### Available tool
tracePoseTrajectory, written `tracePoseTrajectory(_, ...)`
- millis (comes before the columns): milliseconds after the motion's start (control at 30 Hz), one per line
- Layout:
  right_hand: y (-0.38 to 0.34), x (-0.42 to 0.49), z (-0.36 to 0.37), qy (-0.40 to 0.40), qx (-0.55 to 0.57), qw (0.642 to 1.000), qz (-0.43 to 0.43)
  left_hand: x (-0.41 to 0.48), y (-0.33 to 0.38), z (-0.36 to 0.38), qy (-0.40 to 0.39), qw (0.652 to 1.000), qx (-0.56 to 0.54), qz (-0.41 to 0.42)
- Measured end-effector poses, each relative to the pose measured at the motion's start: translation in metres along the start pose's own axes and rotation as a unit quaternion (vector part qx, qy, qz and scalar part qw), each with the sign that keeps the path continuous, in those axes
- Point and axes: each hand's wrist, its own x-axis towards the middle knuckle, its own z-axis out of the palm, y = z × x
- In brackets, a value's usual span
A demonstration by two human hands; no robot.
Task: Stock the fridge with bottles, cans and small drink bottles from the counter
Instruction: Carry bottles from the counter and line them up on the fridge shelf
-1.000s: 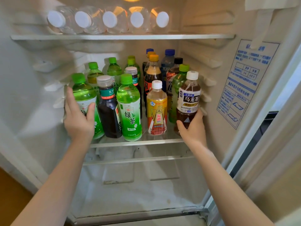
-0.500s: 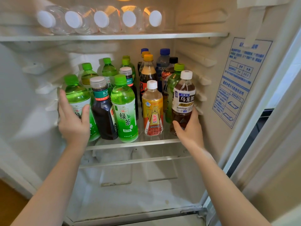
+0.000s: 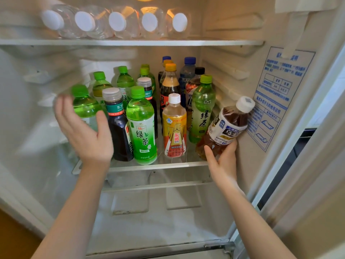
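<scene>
Right hand (image 3: 223, 162) grasps the oolong tea bottle (image 3: 225, 128), tilted toward one o'clock; left hand (image 3: 87, 135), at nine o'clock, spread and empty

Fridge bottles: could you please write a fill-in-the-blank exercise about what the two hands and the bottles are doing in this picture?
1. The right hand grips the brown tea bottle, which is not upright but ____.
2. The left hand holds nothing; its fingers are ____.
3. On the top shelf, ____ clear bottles lie on their sides.
4. The yellow-labelled bottle has a ____ cap.

Missing words: tilted; open; five; white
</scene>
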Motion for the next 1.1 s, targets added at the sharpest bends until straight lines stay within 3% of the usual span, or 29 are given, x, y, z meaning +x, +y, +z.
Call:
tracePoseTrajectory(67, -0.001, 0.003, -0.001, -0.015, 0.004, 1.0, 0.001, 0.004, 0.023, 0.005, 0.005, 0.997, 0.0, 0.083)
tracePoseTrajectory(200, -0.004, 0.009, -0.003, -0.041, -0.013, 0.999, 0.001, 0.016, 0.07, 0.018, -0.037, 0.987, -0.023, 0.156)
tracePoseTrajectory(367, -0.013, 0.015, -0.003, -0.087, -0.046, 0.995, -0.011, 0.027, 0.127, 0.06, -0.308, 0.923, -0.047, 0.226)
tracePoseTrajectory(467, -0.017, 0.021, -0.002, -0.118, -0.064, 0.991, -0.004, 0.036, 0.14, 0.105, -0.436, 0.878, -0.018, 0.198)
tracePoseTrajectory(567, -0.016, 0.023, -0.002, -0.128, -0.062, 0.99, 0.003, 0.043, 0.145, 0.141, -0.515, 0.845, -0.02, 0.144)
tracePoseTrajectory(667, -0.015, 0.022, -0.003, -0.133, -0.056, 0.989, 0.009, 0.045, 0.149, 0.165, -0.533, 0.838, -0.027, 0.114)
tracePoseTrajectory(1100, -0.017, 0.021, 0.001, -0.111, -0.052, 0.992, 0.022, 0.046, 0.147, 0.173, -0.511, 0.849, -0.049, 0.126)
